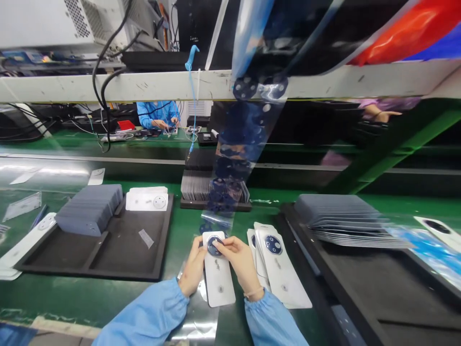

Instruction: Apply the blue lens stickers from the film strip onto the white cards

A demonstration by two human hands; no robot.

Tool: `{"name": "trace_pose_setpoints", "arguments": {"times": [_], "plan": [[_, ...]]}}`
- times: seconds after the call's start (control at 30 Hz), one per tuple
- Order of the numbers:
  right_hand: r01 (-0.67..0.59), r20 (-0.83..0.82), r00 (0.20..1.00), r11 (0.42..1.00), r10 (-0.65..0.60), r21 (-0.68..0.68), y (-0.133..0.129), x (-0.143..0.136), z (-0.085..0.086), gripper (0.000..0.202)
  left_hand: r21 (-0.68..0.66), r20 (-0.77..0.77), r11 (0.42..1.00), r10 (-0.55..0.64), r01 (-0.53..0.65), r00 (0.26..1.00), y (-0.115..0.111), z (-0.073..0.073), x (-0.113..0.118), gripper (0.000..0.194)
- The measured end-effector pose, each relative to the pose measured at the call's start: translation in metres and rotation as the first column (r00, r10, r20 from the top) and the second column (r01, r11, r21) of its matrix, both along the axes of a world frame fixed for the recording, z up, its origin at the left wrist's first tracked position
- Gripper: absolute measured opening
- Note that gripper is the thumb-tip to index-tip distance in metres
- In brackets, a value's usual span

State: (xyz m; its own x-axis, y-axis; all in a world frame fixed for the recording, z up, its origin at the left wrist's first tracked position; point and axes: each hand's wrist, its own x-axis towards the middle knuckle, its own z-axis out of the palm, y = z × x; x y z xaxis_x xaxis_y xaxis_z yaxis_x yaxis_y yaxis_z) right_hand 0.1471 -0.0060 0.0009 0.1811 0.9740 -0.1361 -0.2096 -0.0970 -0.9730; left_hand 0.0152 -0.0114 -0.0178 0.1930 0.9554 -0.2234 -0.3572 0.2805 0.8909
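White and flat with rounded corners, a panel point(219, 283) bearing a glossy dark-blue disc point(215, 247) sits over the green table point(108, 295). The left hand point(193, 270) pinches its edge — the right hand point(240, 263) bends inward, thumb on the disc — whether that one grips, I cannot tell.

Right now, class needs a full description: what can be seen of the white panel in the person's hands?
The white panel is a flat, smooth rectangle with rounded corners; its exact material cannot be told. Near its far end sits a dark blue round disc, partly hidden by fingers. Below it come dark lettering and, lower, a small mark. Its long side points away from the person, over the green work surface. The left hand grips its left edge; the right hand reaches onto the disc.
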Motion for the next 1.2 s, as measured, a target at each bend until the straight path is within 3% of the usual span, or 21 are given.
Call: {"name": "trace_pose_setpoints", "arguments": {"times": [0.1, 0.47, 0.9, 1.2], "plan": [[0.018, 0.02, 1.0, 1.0, -0.018, -0.005, -0.001, 0.002, 0.003, 0.042, 0.02, 0.044, 0.999, -0.049, 0.048, 0.998, -0.001, 0.0, 0.0, 0.048], [0.076, 0.134, 0.988, 0.997, -0.079, 0.026, -0.002, -0.001, 0.003, 0.04, 0.003, 0.04, 0.998, -0.056, 0.056, 0.998, -0.002, 0.003, 0.0, 0.051], [0.061, 0.11, 0.992, 0.998, -0.063, 0.02, -0.004, 0.0, 0.004, 0.04, 0.022, 0.032, 0.997, -0.076, 0.076, 0.997, -0.002, 0.003, -0.001, 0.045], [0.075, 0.141, 0.987, 0.997, -0.078, 0.026, -0.004, -0.003, -0.002, 0.038, 0.042, -0.042, 0.996, -0.078, 0.08, 0.996, -0.004, 0.012, -0.001, 0.044]]}}
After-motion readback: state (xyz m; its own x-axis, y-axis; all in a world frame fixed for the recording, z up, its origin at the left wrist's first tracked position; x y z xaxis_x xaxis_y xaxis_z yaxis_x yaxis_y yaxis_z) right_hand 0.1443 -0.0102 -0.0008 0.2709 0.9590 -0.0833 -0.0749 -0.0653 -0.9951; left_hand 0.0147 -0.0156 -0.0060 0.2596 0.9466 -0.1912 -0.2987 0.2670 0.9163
